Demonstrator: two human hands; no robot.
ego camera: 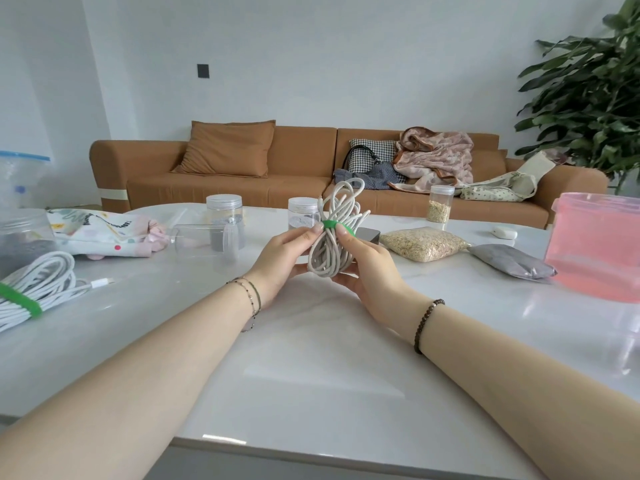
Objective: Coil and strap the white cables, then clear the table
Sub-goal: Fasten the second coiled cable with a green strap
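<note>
At the left edge of the table (311, 358) I see a strapped coil (41, 282) of white cable lying flat. Over the table's middle, my left hand (281, 258) has its fingers curled round the upright cable bundle (329, 258). A green strap (331, 224) circles its waist. My right hand (371, 271) clasps the other side, thumb on the strap. A pink tub (595, 247) sits at the right edge.

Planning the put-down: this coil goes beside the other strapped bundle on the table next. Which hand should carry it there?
Left, probably. The left hand grips the coil, and the strapped bundle lies on its side of the table; the right hand would have to cross over.
</note>
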